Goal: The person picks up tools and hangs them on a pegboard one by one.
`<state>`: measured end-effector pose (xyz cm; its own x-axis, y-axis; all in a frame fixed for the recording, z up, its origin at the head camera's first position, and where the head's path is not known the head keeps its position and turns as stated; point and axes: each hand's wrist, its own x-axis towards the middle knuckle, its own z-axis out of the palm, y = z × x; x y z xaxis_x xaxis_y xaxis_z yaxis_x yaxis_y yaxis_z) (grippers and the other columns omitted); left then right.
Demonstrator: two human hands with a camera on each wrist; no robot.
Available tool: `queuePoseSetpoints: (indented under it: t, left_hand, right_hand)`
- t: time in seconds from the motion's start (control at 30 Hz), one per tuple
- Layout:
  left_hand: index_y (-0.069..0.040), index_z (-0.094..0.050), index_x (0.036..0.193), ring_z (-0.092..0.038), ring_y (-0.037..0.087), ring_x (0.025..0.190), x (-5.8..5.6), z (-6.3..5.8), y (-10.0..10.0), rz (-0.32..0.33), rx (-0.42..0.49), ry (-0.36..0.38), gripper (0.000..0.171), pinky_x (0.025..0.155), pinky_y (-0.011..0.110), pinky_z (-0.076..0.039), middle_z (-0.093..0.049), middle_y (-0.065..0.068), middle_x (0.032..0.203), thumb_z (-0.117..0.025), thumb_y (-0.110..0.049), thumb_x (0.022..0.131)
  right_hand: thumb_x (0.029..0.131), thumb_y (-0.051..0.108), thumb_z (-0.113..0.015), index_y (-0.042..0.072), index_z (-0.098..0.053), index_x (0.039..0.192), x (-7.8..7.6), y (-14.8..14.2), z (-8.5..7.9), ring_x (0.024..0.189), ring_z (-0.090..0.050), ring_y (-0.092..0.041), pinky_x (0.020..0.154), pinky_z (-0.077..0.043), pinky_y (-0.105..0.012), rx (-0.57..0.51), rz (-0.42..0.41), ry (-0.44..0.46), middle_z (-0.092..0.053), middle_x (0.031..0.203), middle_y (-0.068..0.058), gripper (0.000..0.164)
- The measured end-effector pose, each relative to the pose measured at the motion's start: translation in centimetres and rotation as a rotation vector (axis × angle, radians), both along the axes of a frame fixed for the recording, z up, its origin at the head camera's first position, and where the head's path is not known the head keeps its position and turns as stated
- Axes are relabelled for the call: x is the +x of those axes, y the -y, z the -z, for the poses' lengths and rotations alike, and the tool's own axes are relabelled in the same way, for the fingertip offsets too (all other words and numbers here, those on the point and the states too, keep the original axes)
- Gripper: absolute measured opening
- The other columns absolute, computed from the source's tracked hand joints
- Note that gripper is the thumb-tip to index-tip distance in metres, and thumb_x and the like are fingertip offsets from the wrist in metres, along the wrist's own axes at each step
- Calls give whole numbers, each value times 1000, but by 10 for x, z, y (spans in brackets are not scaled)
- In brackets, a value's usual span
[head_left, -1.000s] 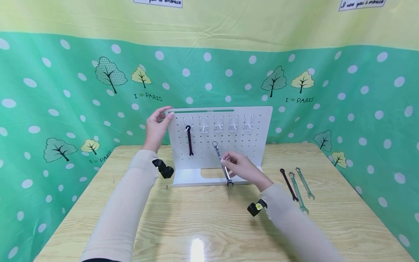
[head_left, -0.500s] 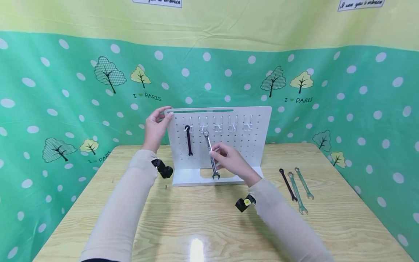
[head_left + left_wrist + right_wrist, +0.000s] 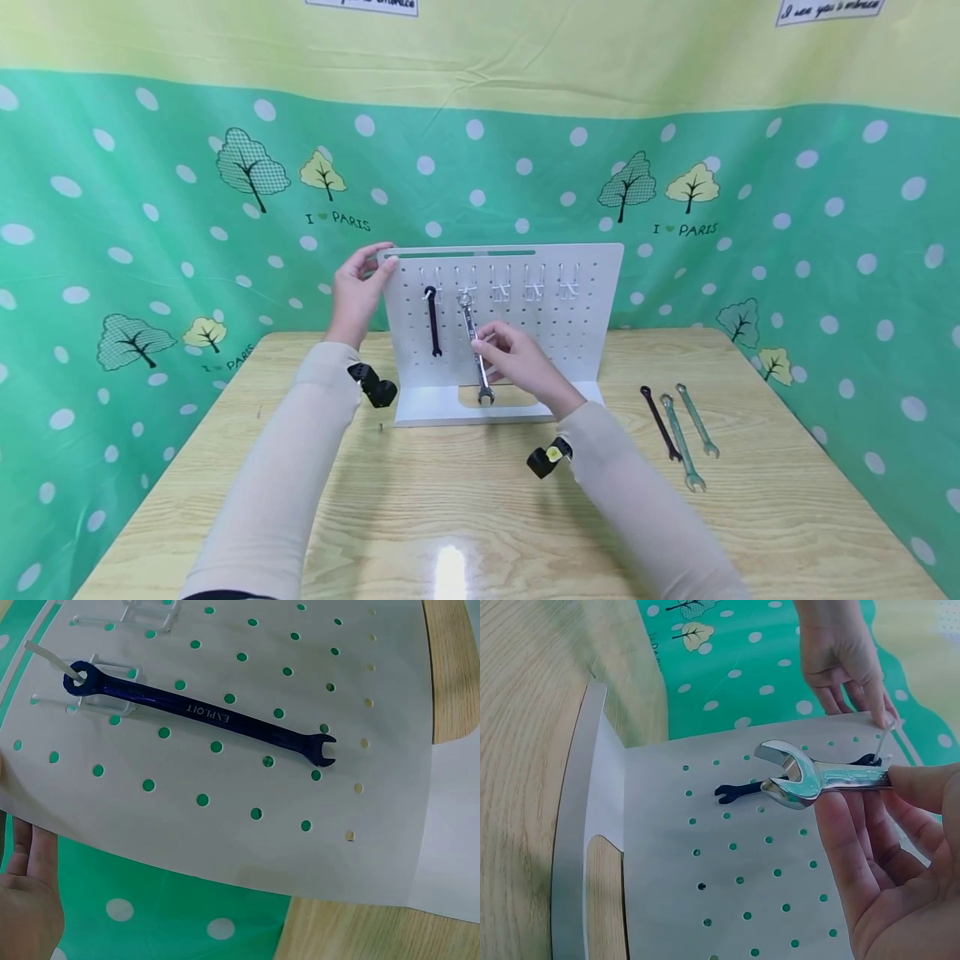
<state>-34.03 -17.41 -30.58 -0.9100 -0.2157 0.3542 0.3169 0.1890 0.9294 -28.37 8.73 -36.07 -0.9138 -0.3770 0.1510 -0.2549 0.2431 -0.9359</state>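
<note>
My left hand [image 3: 358,292] grips the upper left corner of a white pegboard [image 3: 525,350], thumb in front and fingers behind. In my right hand [image 3: 513,358] a silver combination wrench [image 3: 480,367] is pinched between thumb and fingers, its ring end up at the second hook [image 3: 467,292] from the left and its open end down. On the leftmost hook hangs a dark wrench [image 3: 434,325] by its ring; the left wrist view shows this dark blue wrench [image 3: 202,712] with lettering. The right wrist view shows the silver wrench's open jaw [image 3: 799,780] close up.
Three more wrenches lie on the wooden table [image 3: 450,500] at the right: a dark one [image 3: 662,423] and two greenish ones, the longer [image 3: 682,442] beside the shorter [image 3: 697,419]. Several white hooks [image 3: 534,287] line the board. A patterned green curtain [image 3: 480,167] stands behind.
My right hand has carried the silver wrench left and up across the board, bringing its ring end to the second hook. The left hand has stayed on the corner.
</note>
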Motion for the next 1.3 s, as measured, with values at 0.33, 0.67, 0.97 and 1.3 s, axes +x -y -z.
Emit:
queuePoseSetpoints:
  t: [0.33,0.67,0.97,1.3]
  left_hand:
    - [-22,-66,131,-60,19,106,1,0,0,3,3,-5,40,95,36,-50,-65,4,120,-70,-37,94]
    - [-23,-66,131,-60,19,106,0,2,1,2,-2,-8,40,95,35,-51,-65,4,121,-71,-38,93]
    - [-26,-67,128,-60,19,106,1,2,1,4,6,-10,38,95,35,-51,-66,4,121,-71,-39,93]
    - [-24,-67,129,-61,18,105,3,-1,0,4,16,0,37,95,36,-51,-65,4,120,-71,-37,94]
  right_hand:
    - [103,28,-60,12,-62,114,-6,3,7,91,-64,-25,78,-60,-44,-10,21,34,-62,98,-12,19]
    - [101,28,-64,8,-65,116,-12,10,10,99,-66,-30,78,-60,-36,-8,64,70,-68,104,-9,24]
    - [101,32,-63,10,-65,117,-21,17,14,98,-64,-20,79,-59,-34,19,122,84,-68,105,-5,27]
    - [101,34,-61,9,-62,126,-23,18,14,104,-64,-21,82,-58,-36,20,133,106,-68,116,-7,35]
